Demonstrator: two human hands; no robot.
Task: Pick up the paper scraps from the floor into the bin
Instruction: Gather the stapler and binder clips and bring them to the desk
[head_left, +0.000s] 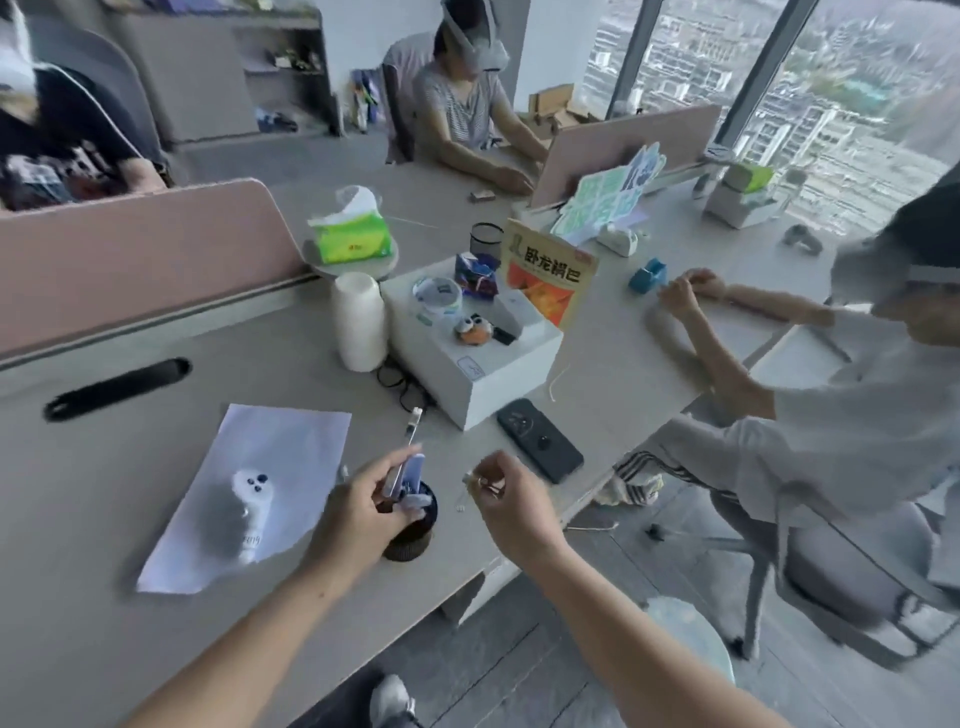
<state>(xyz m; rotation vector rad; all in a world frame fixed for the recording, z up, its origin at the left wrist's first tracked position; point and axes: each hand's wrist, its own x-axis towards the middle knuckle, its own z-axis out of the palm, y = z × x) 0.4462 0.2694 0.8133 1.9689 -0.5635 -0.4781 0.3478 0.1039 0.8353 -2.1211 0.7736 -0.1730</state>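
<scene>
I am at a grey desk (104, 519), not at the floor. My left hand (363, 506) holds a slim pen (410, 441) tilted over a dark round pen holder (413, 532) near the desk's front edge. My right hand (511, 493) is just right of the holder and pinches a small clear piece (467, 480), too small to identify. A white paper sheet (280, 457) lies on the desk to the left with a small white toy-like object (252, 493) on it. On the dark floor, a thin pale strip (592, 527) lies under the desk edge. A pale round object (691, 639) stands on the floor at lower right; I cannot tell whether it is the bin.
A black phone (540, 441), a white box (478, 358) with small items and a stack of cups (358, 322) stand behind the holder. One person sits on a chair at the right (831, 441), another at the far side (467, 104). A pink divider (130, 260) runs along the left.
</scene>
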